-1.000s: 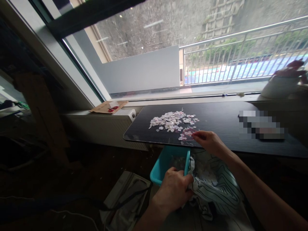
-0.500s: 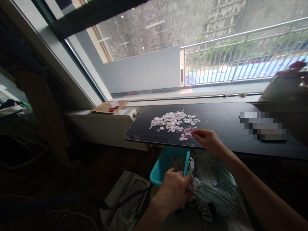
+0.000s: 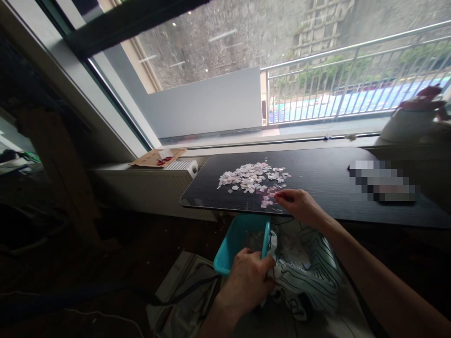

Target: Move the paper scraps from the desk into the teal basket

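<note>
My left hand [image 3: 246,277] is closed over the near rim of a teal plastic bin [image 3: 223,253], with the edge of a black-and-white striped cloth [image 3: 299,277] also at its fingers. Pale scraps show dimly inside the bin. At the table's front edge, my right hand [image 3: 298,204] pinches a thin, pinkish see-through piece of plastic [image 3: 265,195] with a curved outline. That piece lies over a few small paper scraps. Behind it spreads a loose pile of small white and pinkish paper pieces [image 3: 246,176].
The dark table [image 3: 317,164] stands by a window, and a blurred-out object [image 3: 382,180] lies on its right. Left of it, a radiator [image 3: 151,185] carries brown paper and red-handled scissors [image 3: 164,161]. A white spray bottle [image 3: 408,119] stands on the sill.
My right hand has moved slightly left with the pink plastic piece, onto the scraps at the front. My left hand still holds the bin rim, and the view has shifted a little.
</note>
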Action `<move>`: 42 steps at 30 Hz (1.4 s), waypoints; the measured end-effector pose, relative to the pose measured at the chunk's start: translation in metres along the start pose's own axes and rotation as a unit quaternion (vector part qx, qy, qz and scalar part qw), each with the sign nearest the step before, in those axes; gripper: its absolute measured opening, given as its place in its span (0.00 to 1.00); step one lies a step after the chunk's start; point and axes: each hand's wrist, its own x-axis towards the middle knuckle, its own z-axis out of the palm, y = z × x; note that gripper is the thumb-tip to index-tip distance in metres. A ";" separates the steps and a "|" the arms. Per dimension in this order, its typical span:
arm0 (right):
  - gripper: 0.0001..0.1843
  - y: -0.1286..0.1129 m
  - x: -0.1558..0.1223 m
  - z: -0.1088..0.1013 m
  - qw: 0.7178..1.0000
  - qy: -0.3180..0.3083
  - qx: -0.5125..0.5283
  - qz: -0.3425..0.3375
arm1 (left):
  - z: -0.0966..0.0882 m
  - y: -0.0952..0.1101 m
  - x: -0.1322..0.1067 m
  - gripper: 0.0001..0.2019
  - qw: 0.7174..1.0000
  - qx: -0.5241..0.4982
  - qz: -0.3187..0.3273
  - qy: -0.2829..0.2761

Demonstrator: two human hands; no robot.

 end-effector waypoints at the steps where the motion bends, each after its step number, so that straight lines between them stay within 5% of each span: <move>1: 0.19 0.000 0.000 0.001 1.000 -0.003 -0.003 0.001 | 0.000 -0.001 0.000 0.05 1.000 0.002 -0.001 0.000; 20: 0.19 0.014 0.003 -0.016 0.995 0.069 -0.065 0.029 | 0.000 -0.002 -0.001 0.06 1.000 -0.010 -0.004 -0.002; 42: 0.19 0.022 -0.012 -0.031 0.996 0.059 -0.056 0.047 | 0.004 -0.003 0.000 0.07 1.000 -0.018 -0.012 0.019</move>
